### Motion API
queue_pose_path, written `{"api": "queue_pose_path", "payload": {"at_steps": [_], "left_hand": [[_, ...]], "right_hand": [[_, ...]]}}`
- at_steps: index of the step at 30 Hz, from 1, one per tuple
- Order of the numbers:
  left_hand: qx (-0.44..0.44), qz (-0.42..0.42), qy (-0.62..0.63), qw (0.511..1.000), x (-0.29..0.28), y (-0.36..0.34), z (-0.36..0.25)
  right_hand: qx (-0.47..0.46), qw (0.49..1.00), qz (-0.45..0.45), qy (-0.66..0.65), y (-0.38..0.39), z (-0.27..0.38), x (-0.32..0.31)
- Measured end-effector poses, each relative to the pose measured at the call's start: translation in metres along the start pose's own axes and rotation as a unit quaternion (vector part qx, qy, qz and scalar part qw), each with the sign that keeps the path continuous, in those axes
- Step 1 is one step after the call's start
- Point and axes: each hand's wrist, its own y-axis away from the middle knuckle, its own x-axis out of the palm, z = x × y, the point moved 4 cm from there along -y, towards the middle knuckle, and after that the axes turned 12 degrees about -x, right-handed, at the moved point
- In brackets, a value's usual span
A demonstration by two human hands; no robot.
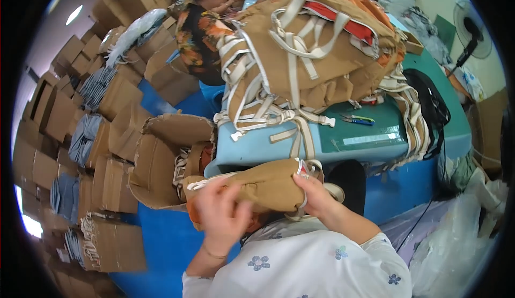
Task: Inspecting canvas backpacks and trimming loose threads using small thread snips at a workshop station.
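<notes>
I hold a folded tan fabric bag with cream webbing straps in front of my chest, below the table edge. My left hand grips its near left end, fingers curled over the cloth. My right hand pinches the right end, where a strap loop and a bit of red lining show. Orange fabric peeks out under the bag. A tall heap of the same tan bags with cream straps lies on the green-topped table ahead.
Small snips lie on the table beside the heap. An open cardboard box with more bags stands to my left, with stacked cartons beyond. Another person sits at the far side. A fan stands at right; plastic bags lie lower right.
</notes>
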Motion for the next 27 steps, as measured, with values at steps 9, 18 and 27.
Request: {"api": "queue_pose_path", "payload": {"at_steps": [9, 18, 27], "left_hand": [[0.127, 0.117, 0.046, 0.984, 0.079, 0.001, -0.041], [0.138, 0.111, 0.032, 0.984, 0.081, 0.013, -0.042], [0.153, 0.172, 0.033, 0.973, 0.085, 0.024, -0.036]], "right_hand": [[0.010, 0.999, -0.050, 0.015, 0.023, 0.012, -0.015], [0.058, 0.995, 0.011, 0.076, 0.028, 0.018, -0.035], [0.060, 0.996, -0.004, 0.072, 0.040, 0.005, -0.038]]}}
